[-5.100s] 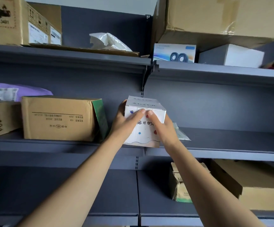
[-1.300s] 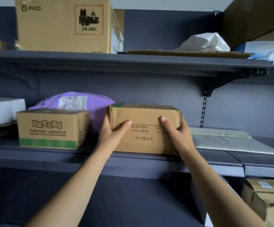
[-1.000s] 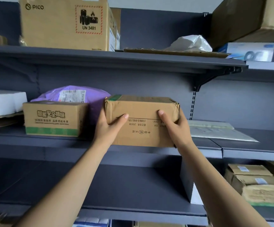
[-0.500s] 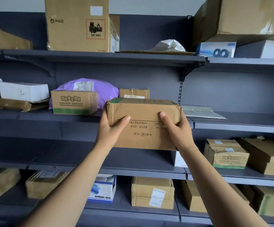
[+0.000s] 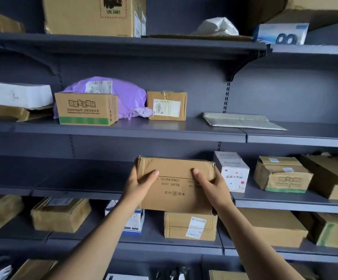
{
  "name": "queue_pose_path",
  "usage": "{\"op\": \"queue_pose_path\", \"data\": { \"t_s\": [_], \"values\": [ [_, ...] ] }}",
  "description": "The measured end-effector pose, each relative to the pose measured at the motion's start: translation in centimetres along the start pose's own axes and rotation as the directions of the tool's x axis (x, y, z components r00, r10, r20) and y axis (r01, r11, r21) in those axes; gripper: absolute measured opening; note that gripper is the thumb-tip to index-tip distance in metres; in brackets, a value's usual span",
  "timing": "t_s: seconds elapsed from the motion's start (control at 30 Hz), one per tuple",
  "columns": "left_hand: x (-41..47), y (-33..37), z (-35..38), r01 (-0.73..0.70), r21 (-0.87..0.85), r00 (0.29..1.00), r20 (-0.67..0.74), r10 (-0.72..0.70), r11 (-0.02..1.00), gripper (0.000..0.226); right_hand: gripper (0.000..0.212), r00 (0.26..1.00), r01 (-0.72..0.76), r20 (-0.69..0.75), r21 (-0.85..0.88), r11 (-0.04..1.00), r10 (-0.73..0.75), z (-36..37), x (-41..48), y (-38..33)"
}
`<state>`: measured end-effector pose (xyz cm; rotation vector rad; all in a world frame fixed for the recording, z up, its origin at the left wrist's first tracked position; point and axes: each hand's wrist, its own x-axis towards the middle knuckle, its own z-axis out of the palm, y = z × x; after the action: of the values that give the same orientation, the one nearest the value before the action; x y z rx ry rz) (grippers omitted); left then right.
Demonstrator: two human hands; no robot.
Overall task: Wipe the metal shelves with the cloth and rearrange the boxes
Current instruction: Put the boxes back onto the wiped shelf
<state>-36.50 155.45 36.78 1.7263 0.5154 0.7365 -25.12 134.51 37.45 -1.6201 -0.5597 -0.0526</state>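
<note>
Seemingly midair, left hand (image 5: 140,185) and right hand (image 5: 212,188) grip one box (image 5: 175,196).

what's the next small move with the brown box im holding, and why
Probably lift the brown cardboard box slightly and slide it onto the dark grey metal shelf, left of the small white printed box. The left hand and right hand grip its ends, its bottom hangs below the shelf's front edge, and that stretch of shelf looks bare.
</note>
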Motion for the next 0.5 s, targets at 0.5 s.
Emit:
{"op": "queue_pose_path", "data": {
  "t_s": [0.5],
  "values": [
    [16.8, -10.0, 3.0, -0.058, -0.039, 0.991, 0.120, 0.063, 0.998, 0.088, 0.082, 0.998, -0.036, 0.052, 0.003, 0.999, 0.036, 6.3, 12.9, 9.6]
  ]
}}
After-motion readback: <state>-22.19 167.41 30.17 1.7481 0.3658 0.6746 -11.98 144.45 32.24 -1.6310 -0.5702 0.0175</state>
